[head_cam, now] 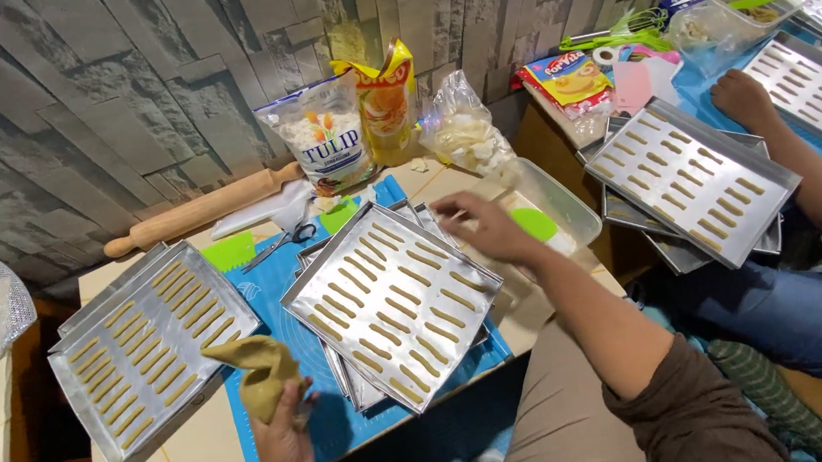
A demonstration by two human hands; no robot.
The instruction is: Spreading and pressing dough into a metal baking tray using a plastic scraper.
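The left hand (285, 439) is closed around the twisted top of a cloth piping bag (256, 371), a soft, tan, dough-filled cone held upright near the table's front edge, just beside the left tray (146, 352); gripping it at the twist keeps the dough from backing out of the top. The right hand (483, 226) reaches across to the far corner of the middle tray (393, 303), fingers bent down onto its rim; whether they pinch the rim or only rest on it is hard to tell from this angle, but nothing else is in that hand. That tray is thin, shiny metal with a raised lip, tilted askew on top of other trays stacked on a blue mat (294, 373), probably so the full one sits within easy reach. It carries rows of short, pale brown dough sticks (368, 310), ridged and finger-shaped, laid in slanted lines with gaps between them, and the left tray holds the same. Behind the trays lie a smooth wooden rolling pin (203, 209), scissors (282, 243), a white flour bag (328, 149), a yellow packet (388, 98) and a clear plastic bag (462, 136) of white pieces, pushed back against the grey stone-patterned wall. A clear plastic tub (565, 208) stands just past the right hand. To the right, another person's hand (742, 99) rests on a separate table beside more filled trays (692, 179).
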